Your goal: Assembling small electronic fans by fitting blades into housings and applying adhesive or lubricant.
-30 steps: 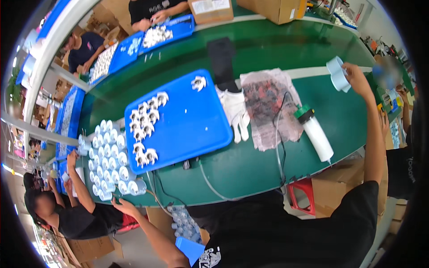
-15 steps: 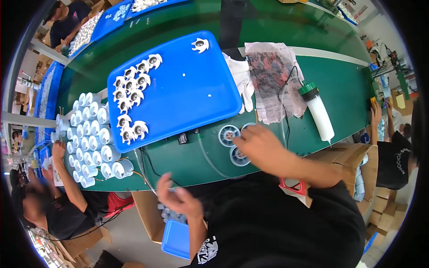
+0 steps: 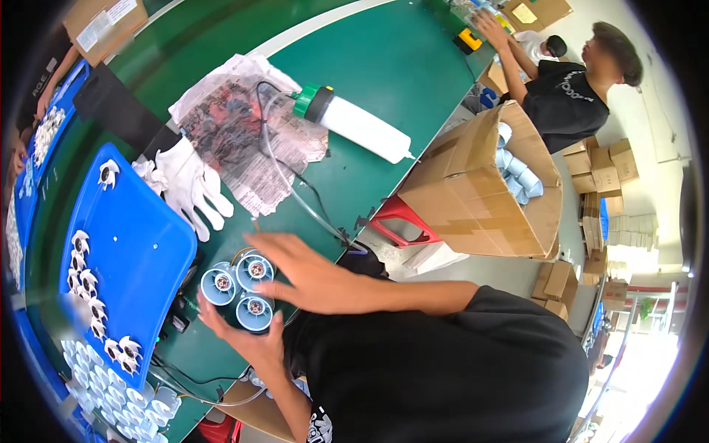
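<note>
Three light blue round plastic housings stand together on the green table: one on the left (image 3: 220, 284), one at the upper right (image 3: 255, 269) and one nearest me (image 3: 254, 313). Each has a coppery metal part at its centre. My left hand (image 3: 249, 341) curves along their near and left side, fingers and thumb apart; whether it presses on them I cannot tell. From the right, my right hand (image 3: 310, 277) reaches over their edge, fingers stretched out and thumb apart. It overlaps the two right housings and holds nothing visible.
A blue tray (image 3: 148, 244) with white finned impellers (image 3: 92, 295) lies left. Beyond are white gloves (image 3: 188, 181), newspaper (image 3: 236, 140) and a white cartridge (image 3: 362, 129) with a hose. More housings (image 3: 111, 395) crowd the lower left. Right stands a carton (image 3: 465, 199); a co-worker (image 3: 569, 96) is behind it.
My view has swung to the right. My left hand has come from off the table edge to the housings. My right hand's fingers, bent over the housings before, are now stretched out.
</note>
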### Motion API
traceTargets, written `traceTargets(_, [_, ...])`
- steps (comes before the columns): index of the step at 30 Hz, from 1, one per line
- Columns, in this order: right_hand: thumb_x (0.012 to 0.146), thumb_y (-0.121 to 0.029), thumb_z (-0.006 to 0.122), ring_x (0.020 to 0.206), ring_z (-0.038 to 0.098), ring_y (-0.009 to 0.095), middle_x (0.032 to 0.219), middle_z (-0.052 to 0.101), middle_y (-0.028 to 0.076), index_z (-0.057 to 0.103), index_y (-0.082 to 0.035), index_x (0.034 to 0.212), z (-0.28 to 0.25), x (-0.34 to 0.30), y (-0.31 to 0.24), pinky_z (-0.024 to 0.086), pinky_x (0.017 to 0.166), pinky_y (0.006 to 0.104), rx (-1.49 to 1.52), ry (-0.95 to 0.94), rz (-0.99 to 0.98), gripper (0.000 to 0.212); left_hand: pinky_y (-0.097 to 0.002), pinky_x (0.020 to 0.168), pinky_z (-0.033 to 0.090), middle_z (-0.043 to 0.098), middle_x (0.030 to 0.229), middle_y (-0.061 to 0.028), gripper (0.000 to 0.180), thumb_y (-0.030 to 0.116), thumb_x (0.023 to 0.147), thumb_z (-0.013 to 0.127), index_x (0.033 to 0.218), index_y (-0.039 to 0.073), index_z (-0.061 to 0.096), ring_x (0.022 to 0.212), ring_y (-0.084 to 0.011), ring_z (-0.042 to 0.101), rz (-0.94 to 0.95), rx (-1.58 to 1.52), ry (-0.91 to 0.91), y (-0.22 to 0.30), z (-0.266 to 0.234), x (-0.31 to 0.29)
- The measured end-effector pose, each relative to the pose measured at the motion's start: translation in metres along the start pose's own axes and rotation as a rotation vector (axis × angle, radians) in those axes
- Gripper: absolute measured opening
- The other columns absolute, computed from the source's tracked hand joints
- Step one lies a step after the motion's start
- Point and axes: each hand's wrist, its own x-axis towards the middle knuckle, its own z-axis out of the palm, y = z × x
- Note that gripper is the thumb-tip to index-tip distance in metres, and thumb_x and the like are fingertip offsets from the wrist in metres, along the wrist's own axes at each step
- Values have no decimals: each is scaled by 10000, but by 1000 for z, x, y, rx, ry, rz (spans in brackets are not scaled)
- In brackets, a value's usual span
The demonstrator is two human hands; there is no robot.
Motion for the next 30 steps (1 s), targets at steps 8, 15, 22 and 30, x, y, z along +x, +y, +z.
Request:
traceTargets(8, [926,-266,663,1282,457,407,1360,500,241,479,3,1386,-29,-3,-5,357,1094,459,-212,17,-28,563,-647,1136,194,381,1503,-232,1097,333,609,930,1473,135,284,1387,-472,350,21,14,-26,6,4,0])
traceTargets(15, [878,-311,724,1109,551,363,1154,603,185,502,-69,1368,-123,81,43,462,923,483,-1103,429,54,590,-631,1143,223,398,1499,-219,1150,327,577,939,1474,25,287,1405,-447,330,-93,113,-40,17,-3,2])
traceTargets(22, [811,-444,765,1010,645,452,1102,669,274,489,-36,1374,-172,93,77,524,815,473,-896,188,283,748,-598,1149,232,421,1502,-186,1116,378,607,921,1474,22,314,1406,-404,344,-111,121,-26,16,1,5])
traceTargets(30, [829,-444,713,928,678,285,1102,649,180,527,40,1279,-206,78,30,572,802,422,391,323,-6,686,-565,1141,263,453,1478,-154,1123,414,609,912,1471,10,317,1365,-368,388,-148,131,-7,20,-1,2])
